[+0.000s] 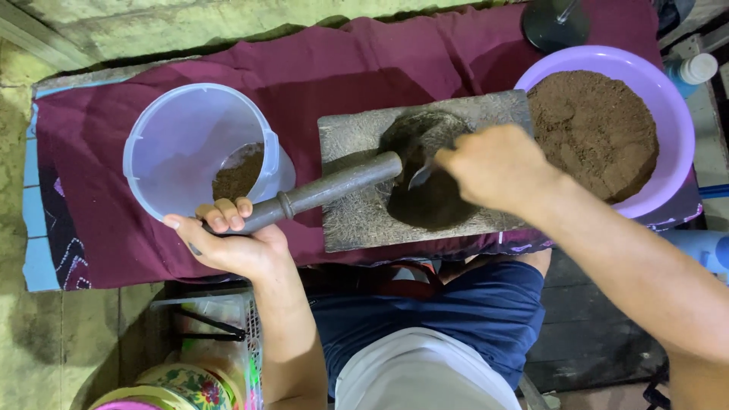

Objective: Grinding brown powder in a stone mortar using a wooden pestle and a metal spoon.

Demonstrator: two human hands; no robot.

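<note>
A dark maroon cloth [137,235] covers the low surface and everything stands on it. At the far right sits a wide lilac plastic basin [680,125], heaped nearly full with a brown powder [592,129]. Just beside it, touching its rim, lies a grey stone grinding slab [357,220] with a deep hollow in its middle, dark inside. To the left, well apart from the slab, stands a clear plastic tub [163,152] with a small amount of the same brown powder at its bottom.

A stone pestle [326,190] lies tilted across the slab, its thick end at the hollow's edge and its handle reaching towards the tub. The left hand [228,239] wraps that handle from below, fingers curled tight over it. The right hand [493,167] hovers over the hollow with fingers bunched together, pinching a small metal spoon [420,176] whose bowl dips into the hollow. Below, the person's blue shorts and white shirt show.
</note>
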